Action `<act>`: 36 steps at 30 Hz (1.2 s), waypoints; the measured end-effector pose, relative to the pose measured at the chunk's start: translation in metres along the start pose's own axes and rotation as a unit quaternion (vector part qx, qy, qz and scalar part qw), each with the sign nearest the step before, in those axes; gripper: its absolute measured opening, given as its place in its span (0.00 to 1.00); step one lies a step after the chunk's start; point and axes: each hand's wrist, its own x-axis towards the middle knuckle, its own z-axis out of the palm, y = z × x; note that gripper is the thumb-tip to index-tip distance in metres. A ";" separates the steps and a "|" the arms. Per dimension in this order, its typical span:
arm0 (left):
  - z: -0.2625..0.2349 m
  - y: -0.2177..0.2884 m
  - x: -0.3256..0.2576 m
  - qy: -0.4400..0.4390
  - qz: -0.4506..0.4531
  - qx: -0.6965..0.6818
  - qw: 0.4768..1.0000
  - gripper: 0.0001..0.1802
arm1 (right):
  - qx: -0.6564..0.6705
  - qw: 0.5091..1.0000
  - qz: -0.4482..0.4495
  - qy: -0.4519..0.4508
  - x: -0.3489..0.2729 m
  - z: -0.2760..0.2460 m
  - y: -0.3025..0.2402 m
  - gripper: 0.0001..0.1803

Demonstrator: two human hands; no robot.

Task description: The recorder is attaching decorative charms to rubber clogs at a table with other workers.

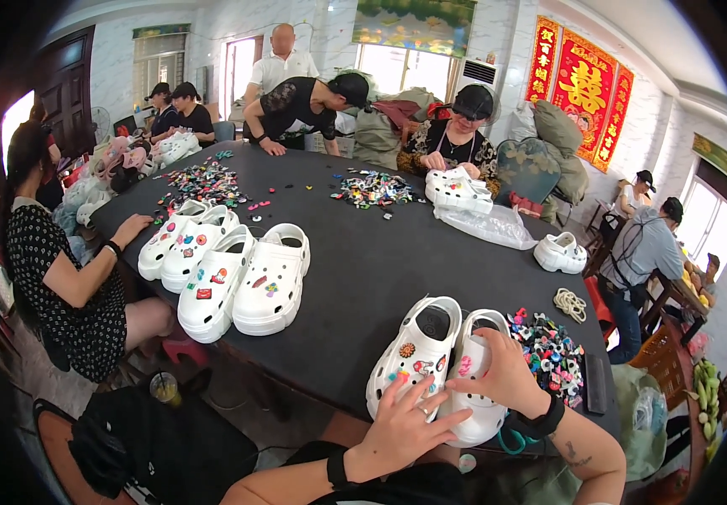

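In front of me a pair of white clogs stands side by side at the table's near edge. The left clog [421, 341] carries several charms, among them an orange flower. Pink charms sit on the right clog [482, 324]. My left hand [401, 425] lies with spread fingers across the toes of both clogs, its fingertips beside a small colourful charm. My right hand [506, 370] grips the right clog, its thumb on the front and its fingers bent over the foot opening; the fingertips are partly hidden. Beside it lies a pile of loose charms [555, 353].
Several decorated white clogs [271, 282] stand left on the dark table [363, 261]. More charm piles [372, 188] lie farther back. A co-worker across handles a white clog [460, 192] by a plastic bag [489, 225]. A pale cord coil [569, 305] lies right; another person sits left.
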 end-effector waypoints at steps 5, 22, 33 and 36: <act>-0.001 -0.002 -0.002 -0.002 0.003 -0.002 1.000 0.26 | 0.006 0.998 0.056 -0.037 0.011 0.002 0.000 0.47; -0.002 -0.003 0.000 -0.005 0.008 -0.014 1.000 0.27 | 0.077 0.979 0.081 -0.170 0.015 -0.023 -0.001 0.48; -0.005 -0.005 -0.001 -0.040 0.015 -0.026 0.999 0.29 | 0.066 0.996 0.054 -0.025 -0.124 -0.001 -0.006 0.61; -0.011 -0.006 -0.001 -0.070 0.003 -0.069 0.995 0.30 | 0.104 0.992 0.060 0.032 -0.144 0.032 -0.013 0.68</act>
